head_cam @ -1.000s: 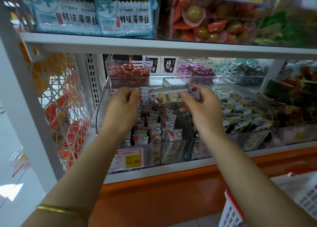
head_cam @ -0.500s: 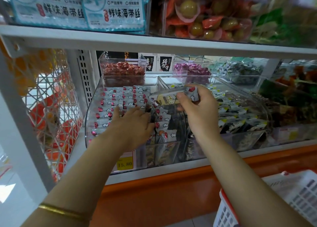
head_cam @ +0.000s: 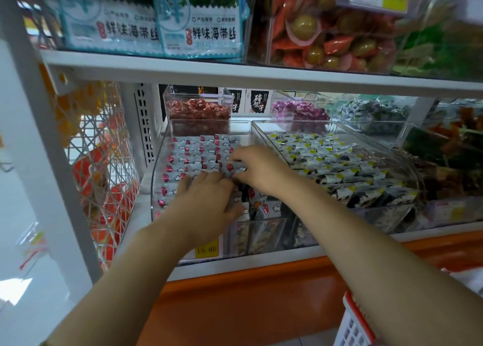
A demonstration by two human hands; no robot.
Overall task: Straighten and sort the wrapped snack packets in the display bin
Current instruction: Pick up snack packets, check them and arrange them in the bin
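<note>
White wire rack [head_cam: 104, 189] w/ orange bags hangs far left, not part of this job. Next to it, on the shelf, is the clear display bin [head_cam: 156, 183]. Its walls are see-through so shoppers can see the snacks.

Inside, red-dot packets [head_cam: 187, 160] lie flat in neat rows at the back & left side, all facing the same way. Those look done, I think. Near the front middle some stick up dark & messy, so that bit looks not sorted yet.

The left grip [head_cam: 209, 202] lies on top of the rows w/ fingers stretched out flat, holding nothing. I think it presses the rows down so they don't slide while one more goes in. The right grip [head_cam: 261, 169] is just beside it, nearly touching. Its fingers are curled & seem to pinch one packet [head_cam: 236, 168] by its end, low over the rows, prob. to slot it into a gap.

Right of that, a 2nd bin [head_cam: 410, 168] holds yellow-dot packets [head_cam: 326, 162]. A clear wall keeps the 2 kinds apart so they don't mix. Red & white basket [head_cam: 352, 324] sits low at the far right
</note>
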